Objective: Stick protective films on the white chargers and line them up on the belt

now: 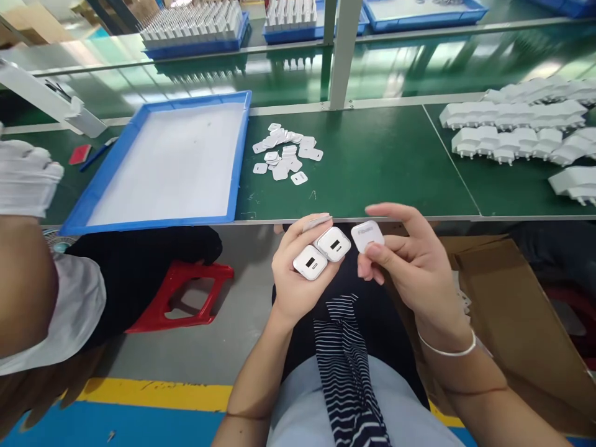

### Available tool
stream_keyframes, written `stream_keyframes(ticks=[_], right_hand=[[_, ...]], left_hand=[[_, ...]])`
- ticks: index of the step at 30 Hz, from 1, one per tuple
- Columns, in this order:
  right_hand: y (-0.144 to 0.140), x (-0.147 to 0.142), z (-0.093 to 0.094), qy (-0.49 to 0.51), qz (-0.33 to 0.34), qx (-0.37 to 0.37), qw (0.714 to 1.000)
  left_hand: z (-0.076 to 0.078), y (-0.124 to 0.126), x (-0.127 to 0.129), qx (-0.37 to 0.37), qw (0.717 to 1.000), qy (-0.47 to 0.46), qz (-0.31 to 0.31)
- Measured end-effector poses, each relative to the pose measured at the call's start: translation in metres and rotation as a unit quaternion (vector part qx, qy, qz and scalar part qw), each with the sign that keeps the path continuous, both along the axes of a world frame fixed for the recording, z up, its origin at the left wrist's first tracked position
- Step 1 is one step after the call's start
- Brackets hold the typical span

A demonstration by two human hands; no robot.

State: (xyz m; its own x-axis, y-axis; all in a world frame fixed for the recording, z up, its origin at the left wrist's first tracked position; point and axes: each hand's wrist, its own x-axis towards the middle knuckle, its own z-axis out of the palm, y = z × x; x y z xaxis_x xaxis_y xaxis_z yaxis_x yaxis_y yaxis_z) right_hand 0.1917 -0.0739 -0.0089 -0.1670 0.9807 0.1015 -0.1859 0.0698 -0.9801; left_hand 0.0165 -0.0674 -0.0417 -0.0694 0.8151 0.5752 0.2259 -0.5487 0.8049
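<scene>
My left hand (293, 285) is closed around two white USB chargers, side by side. The nearer charger (310, 262) and the farther charger (332, 244) both turn their port faces up, each with a dark wide slot and a small narrow one. A thin pale edge (317, 222) shows at the fingers of that hand; its kind is unclear. Between thumb and fingers, my right hand (414, 270) pinches a small white square cover plate (367, 235) with faint grey print, just right of the chargers. On the bench beyond lies a loose pile of white cover plates (282, 162).
A blue tray (239, 155) with a white lining lies left of the pile. Rows of white plug housings (512, 143) stand at right. A co-worker's gloved hand (28, 177) is at far left. Below are a red stool (186, 320) and a cardboard box (516, 323).
</scene>
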Motion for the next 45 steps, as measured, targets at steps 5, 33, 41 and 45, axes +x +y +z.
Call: stream_keyframes(ticks=[5,33,41,45], right_hand=[[-0.001,-0.003,-0.003,0.043,0.033,-0.031,0.998],[0.009,-0.002,-0.002,0.075,0.147,-0.097,0.982],[0.01,-0.002,-0.003,0.062,0.141,-0.094,0.984],[0.01,-0.003,-0.002,0.056,0.142,-0.096,0.984]], left_hand=[[0.001,-0.002,0.001,0.004,1.0,0.029,0.0],[0.002,-0.005,-0.001,0.033,0.997,0.063,-0.018],[0.002,-0.005,-0.001,0.037,0.997,0.069,-0.012],[0.002,-0.005,-0.001,0.042,0.997,0.069,-0.012]])
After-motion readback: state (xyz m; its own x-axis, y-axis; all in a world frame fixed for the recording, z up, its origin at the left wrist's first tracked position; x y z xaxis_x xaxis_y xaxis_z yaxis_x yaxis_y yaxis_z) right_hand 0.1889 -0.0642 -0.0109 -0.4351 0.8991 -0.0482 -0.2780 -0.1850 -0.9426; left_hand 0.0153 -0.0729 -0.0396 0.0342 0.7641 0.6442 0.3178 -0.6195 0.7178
